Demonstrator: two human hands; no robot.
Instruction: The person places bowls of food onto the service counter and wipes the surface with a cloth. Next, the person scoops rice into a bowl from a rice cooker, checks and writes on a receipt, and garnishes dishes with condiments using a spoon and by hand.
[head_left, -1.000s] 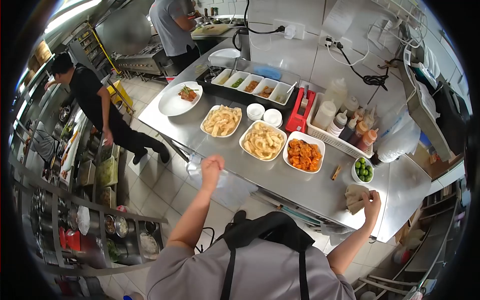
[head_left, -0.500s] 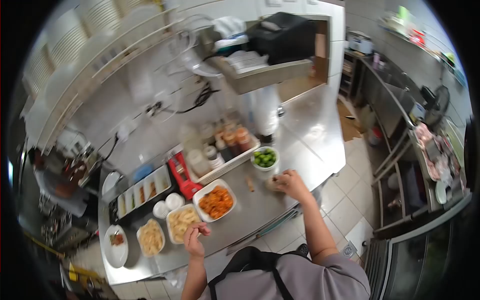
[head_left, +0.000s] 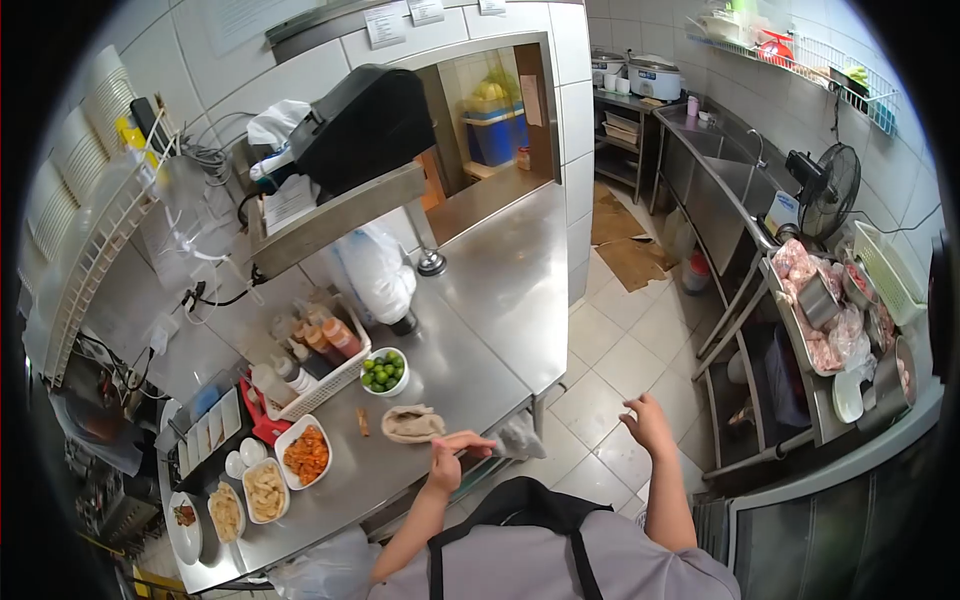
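My left hand is held by the front edge of the steel counter, just below a folded beige cloth; its fingers are stretched out and nothing is in them. Over the tiled floor to the right, my right hand has loosely spread, slightly curled fingers and holds nothing. Beyond the cloth stands a bowl of green limes. A small brown piece lies to the cloth's left, then a white container of orange food and two containers of pale food.
A basket of sauce bottles stands behind the containers. A metal shelf with a black device overhangs the counter. On the right are a rack with trays of raw meat, a fan and a sink.
My view has turned right. My right hand has left the beige cloth on the counter and moved out over the floor. My left hand has moved from near the food containers to near the cloth.
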